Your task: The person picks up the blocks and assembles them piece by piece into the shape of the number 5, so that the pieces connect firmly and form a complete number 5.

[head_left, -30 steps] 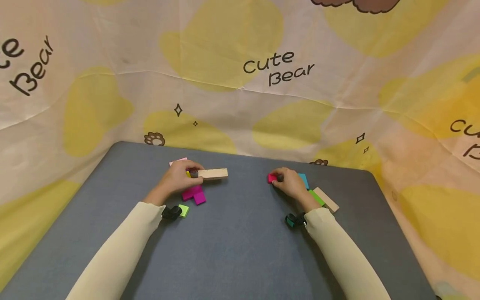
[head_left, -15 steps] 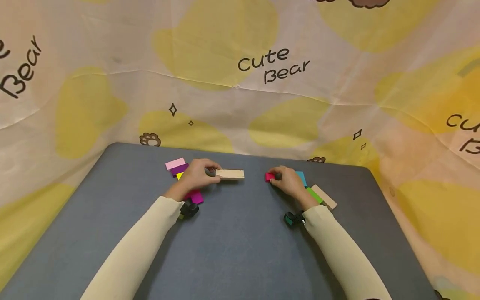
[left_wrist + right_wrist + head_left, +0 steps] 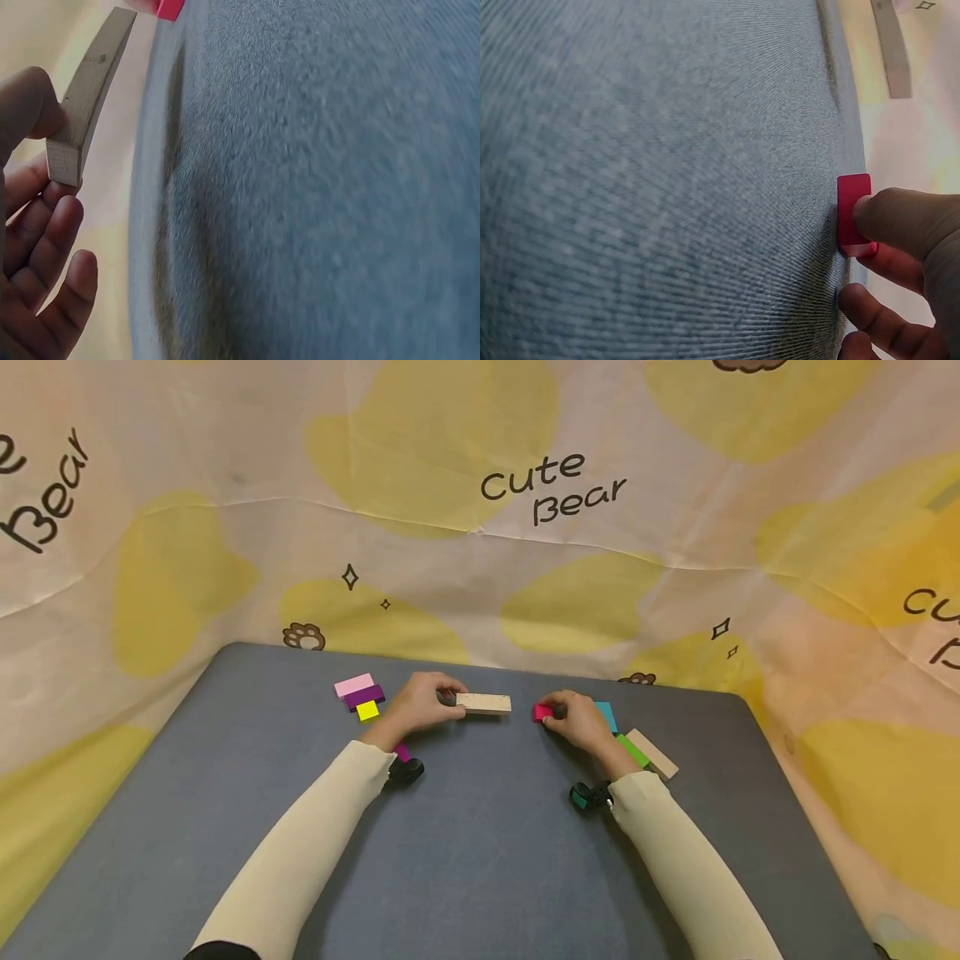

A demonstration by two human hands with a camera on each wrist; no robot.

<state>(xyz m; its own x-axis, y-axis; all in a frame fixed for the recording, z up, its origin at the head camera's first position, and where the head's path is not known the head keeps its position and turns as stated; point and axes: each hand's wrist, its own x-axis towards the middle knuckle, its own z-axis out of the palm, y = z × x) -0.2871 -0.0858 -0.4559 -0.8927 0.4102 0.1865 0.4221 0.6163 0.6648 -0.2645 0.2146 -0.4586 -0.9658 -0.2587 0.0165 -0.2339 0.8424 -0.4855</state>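
Note:
My left hand [image 3: 425, 702] pinches one end of a plain wooden block [image 3: 484, 703], which points right and is held above the table. In the left wrist view the thumb and fingertips grip the block [image 3: 94, 82], while the other fingers [image 3: 56, 240] are loosely bent. My right hand [image 3: 581, 722] pinches a small red block [image 3: 541, 713] between thumb and finger. That red block [image 3: 850, 191] stands at the table surface in the right wrist view. A short gap separates the two blocks.
Pink [image 3: 354, 686], purple [image 3: 365, 697] and yellow blocks [image 3: 367, 712] lie left of my left hand; a magenta block [image 3: 402, 752] is partly hidden below it. Blue [image 3: 606, 717], green [image 3: 632, 752] and wooden blocks [image 3: 651, 754] lie by my right hand. A printed cloth [image 3: 420, 568] hangs behind the table.
My left hand has carried the wooden block rightward, close to the red one, uncovering the pink, purple and yellow blocks. The right hand has stayed nearly still, holding the red block.

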